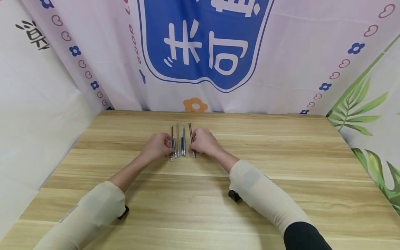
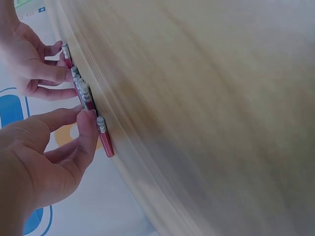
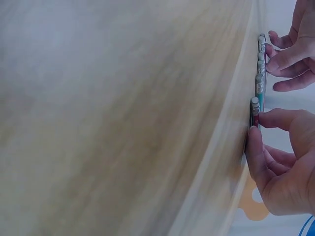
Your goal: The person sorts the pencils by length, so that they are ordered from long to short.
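Observation:
Several slim pencils lie side by side near the back of the table, eraser ends toward me in the head view. My left hand [image 1: 158,147] is at the left end of the row, its thumb and index fingertip pinching at a pencil beside the red pencil [image 2: 106,141]; I cannot tell exactly which one. My right hand [image 1: 203,141] pinches the dark red pencil [image 1: 191,133] at the row's right end, near its eraser. Between the hands lie a teal pencil [image 1: 175,147], a tan pencil [image 1: 177,133] and blue pencils [image 1: 183,139], the dark blue one shorter.
The wood-grain table [image 1: 187,205] stretches out on both sides of the pencils and in front of them. A printed cloth [image 1: 118,80] with a blue shield hangs at its back edge. Cream sleeves [image 1: 93,205] cover both forearms, with a small black device under each.

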The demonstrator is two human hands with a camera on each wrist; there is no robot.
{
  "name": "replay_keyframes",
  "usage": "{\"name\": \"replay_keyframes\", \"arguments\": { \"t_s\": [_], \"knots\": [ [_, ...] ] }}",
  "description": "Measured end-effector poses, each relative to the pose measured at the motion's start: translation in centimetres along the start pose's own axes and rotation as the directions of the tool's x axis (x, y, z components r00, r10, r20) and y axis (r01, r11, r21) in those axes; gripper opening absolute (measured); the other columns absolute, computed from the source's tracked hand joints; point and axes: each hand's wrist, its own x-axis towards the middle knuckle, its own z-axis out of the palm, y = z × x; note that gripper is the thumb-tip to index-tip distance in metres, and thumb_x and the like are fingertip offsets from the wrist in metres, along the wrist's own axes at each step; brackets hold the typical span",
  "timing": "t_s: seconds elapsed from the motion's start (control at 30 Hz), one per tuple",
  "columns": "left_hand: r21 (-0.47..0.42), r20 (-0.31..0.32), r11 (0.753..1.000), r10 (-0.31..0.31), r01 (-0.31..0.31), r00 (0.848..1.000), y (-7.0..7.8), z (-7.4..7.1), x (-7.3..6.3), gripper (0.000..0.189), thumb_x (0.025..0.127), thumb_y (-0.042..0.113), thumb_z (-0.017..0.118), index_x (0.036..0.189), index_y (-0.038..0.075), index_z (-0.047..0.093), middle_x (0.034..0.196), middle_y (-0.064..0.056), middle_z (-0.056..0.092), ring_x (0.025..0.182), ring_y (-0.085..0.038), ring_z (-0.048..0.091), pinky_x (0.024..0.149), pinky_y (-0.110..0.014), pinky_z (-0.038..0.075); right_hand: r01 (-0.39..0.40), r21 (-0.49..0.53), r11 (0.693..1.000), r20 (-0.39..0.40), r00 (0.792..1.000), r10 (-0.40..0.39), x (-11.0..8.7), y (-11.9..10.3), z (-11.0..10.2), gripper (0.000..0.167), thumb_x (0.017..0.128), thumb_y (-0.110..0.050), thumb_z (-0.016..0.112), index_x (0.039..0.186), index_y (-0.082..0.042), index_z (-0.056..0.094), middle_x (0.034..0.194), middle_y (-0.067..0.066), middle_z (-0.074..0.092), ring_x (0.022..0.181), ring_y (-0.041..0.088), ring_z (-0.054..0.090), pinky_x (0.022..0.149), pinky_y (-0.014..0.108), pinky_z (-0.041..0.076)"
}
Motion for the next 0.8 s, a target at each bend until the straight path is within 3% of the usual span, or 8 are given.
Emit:
{"name": "replay_keyframes", "arguments": {
  "t_s": [0.13,0.37,0.63,0.8],
  "knots": [
    [-0.015,0.008,0.999,-0.045,0.045,0.999,0.1,0.3,0.2,0.04,0.086,-0.008,0.074,0.123,-0.016,0.06,0.086,-0.02,0.073,0.059,-0.018,0.067,0.053,-0.026,0.062,-0.007,0.0,1.0,0.001,1.0,0.007,0.1,0.0,0.1,0.037,0.09,-0.013,0.081,0.123,-0.002,0.069,0.081,0.005,0.07,0.049,0.011,0.061,0.042,0.019,0.048],
    [0.027,0.008,0.998,-0.057,0.056,0.998,0.5,0.5,0.6,0.029,0.088,-0.009,0.07,0.115,-0.015,0.063,0.076,-0.015,0.071,0.052,-0.017,0.064,0.048,-0.027,0.06,-0.004,0.001,1.0,-0.001,1.0,0.004,-0.1,-0.1,-0.1,0.037,0.089,-0.01,0.08,0.124,-0.002,0.069,0.079,0.005,0.07,0.05,0.011,0.061,0.043,0.019,0.048],
    [0.023,0.027,0.996,-0.084,0.083,0.996,0.9,0.7,0.9,0.023,0.09,-0.01,0.064,0.113,-0.016,0.063,0.074,-0.017,0.07,0.049,-0.018,0.065,0.048,-0.028,0.061,0.0,0.0,1.0,-0.001,1.0,0.0,-0.1,-0.1,-0.1,0.011,0.088,-0.008,0.078,0.093,-0.007,0.068,0.076,0.004,0.069,0.054,0.012,0.061,0.044,0.02,0.049],
    [0.063,0.023,0.994,-0.091,0.089,0.996,1.0,0.6,1.1,0.008,0.091,-0.007,0.065,0.098,-0.011,0.066,0.07,-0.015,0.07,0.049,-0.017,0.065,0.046,-0.027,0.06,-0.006,0.0,1.0,-0.003,1.0,0.006,-0.1,-0.1,-0.1,0.012,0.088,-0.008,0.079,0.091,-0.008,0.067,0.077,0.004,0.069,0.055,0.012,0.061,0.045,0.02,0.049]
  ]
}}
